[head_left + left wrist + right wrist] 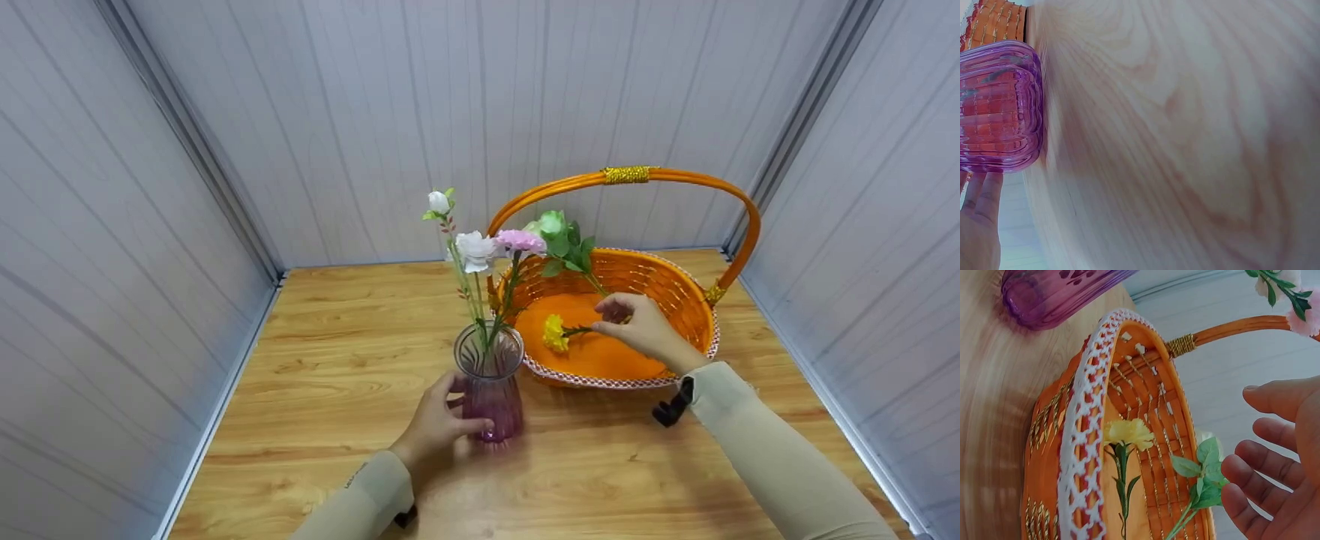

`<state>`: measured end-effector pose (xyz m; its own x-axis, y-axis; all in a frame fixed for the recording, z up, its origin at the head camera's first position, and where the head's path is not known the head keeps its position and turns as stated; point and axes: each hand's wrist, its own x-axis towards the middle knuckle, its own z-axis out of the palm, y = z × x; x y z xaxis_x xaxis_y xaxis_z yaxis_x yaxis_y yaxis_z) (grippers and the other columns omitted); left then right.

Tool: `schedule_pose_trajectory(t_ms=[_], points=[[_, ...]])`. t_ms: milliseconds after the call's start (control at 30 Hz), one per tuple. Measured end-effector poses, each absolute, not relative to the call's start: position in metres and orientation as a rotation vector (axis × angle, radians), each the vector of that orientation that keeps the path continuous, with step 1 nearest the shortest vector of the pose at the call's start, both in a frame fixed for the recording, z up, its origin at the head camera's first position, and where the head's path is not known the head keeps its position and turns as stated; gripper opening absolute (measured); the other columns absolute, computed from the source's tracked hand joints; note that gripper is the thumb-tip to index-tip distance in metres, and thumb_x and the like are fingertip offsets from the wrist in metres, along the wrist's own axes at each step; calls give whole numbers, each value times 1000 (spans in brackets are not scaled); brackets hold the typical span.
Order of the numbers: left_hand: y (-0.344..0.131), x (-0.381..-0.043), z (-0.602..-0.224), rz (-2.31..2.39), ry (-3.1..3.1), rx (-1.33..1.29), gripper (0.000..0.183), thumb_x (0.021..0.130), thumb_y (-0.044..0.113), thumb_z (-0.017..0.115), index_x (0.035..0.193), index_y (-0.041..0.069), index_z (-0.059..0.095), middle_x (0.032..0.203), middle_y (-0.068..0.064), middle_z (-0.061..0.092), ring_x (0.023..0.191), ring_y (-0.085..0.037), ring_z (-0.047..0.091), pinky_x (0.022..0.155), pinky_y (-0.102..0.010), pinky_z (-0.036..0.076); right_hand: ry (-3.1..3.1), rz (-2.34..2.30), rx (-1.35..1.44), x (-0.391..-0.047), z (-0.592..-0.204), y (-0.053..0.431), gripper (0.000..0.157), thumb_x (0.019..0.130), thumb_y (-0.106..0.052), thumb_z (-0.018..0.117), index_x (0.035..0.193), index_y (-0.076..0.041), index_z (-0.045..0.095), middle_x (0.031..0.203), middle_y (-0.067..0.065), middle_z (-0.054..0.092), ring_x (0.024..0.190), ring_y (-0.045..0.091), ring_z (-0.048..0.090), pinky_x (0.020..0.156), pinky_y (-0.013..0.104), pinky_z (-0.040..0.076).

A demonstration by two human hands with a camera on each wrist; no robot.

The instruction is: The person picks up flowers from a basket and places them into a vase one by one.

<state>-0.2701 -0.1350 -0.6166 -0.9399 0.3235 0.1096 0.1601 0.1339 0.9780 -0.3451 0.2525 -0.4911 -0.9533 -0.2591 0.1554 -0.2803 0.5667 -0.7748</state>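
So your left hand (435, 424) has the purple glass vase (493, 409) gripped low down, thumb across the front, standing on the wood table (322, 360). Your vase's got a white bud (439, 202), a white bloom (475, 251) and a pink flower (521, 241) sticking out. Your right hand (637, 322) is loosely spread over the orange basket (622, 383), just right of the vase, pinching nothing. Under it there's a yellow flower (555, 334) lying inside, then a leafy pale green rose (553, 223) leaning over the far rim, with the panelled wall (360, 135) behind.
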Motion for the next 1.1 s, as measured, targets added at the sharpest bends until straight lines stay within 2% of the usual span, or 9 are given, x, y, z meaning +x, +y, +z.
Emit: schedule_pose_trajectory(t_ms=[267,433,600,767,867,967,1100], points=[[-136,-269,-616,1912,2287,498,70,78,14,99,135,7,59,137,-15,64,135,-44,63,115,-57,57,-2747,1367,507,-350,-513,262,28,96,-11,82,120,0,76,110,17,75,94,21,66,80,27,58],[-135,-270,-617,1913,2281,494,70,78,14,99,136,8,59,137,-15,64,135,-43,63,115,-56,57,-2782,1361,479,-351,-523,268,31,97,-15,82,124,-1,74,114,21,75,96,21,66,80,24,57],[-135,-270,-616,1902,2290,480,70,78,15,100,135,9,60,138,-14,64,134,-40,64,115,-54,57,-2808,1355,470,-355,-531,275,33,100,-18,80,127,0,73,121,27,72,100,24,66,84,28,57],[-136,-270,-617,1898,2286,456,70,77,16,100,134,9,60,139,-14,64,136,-40,63,117,-55,56,-2813,1333,473,-358,-538,278,32,100,-12,79,128,0,73,125,28,71,104,28,67,87,33,58],[-136,-270,-617,1898,2281,448,71,77,17,100,135,9,60,139,-14,64,137,-41,63,117,-56,55,-2825,1316,479,-361,-543,279,33,100,-11,79,130,1,72,126,28,71,107,32,68,89,39,60],[-136,-270,-618,1898,2280,447,72,77,18,100,136,10,59,138,-13,64,137,-41,63,117,-56,55,-2843,1313,486,-364,-547,279,37,100,-11,79,133,1,70,129,30,69,111,39,68,94,50,61],[-135,-270,-619,1894,2282,447,72,76,19,100,136,10,59,137,-14,64,137,-39,63,117,-54,55,-2883,1305,508,-369,-552,279,45,100,-11,78,141,3,65,139,32,65,123,48,64,106,64,56]])
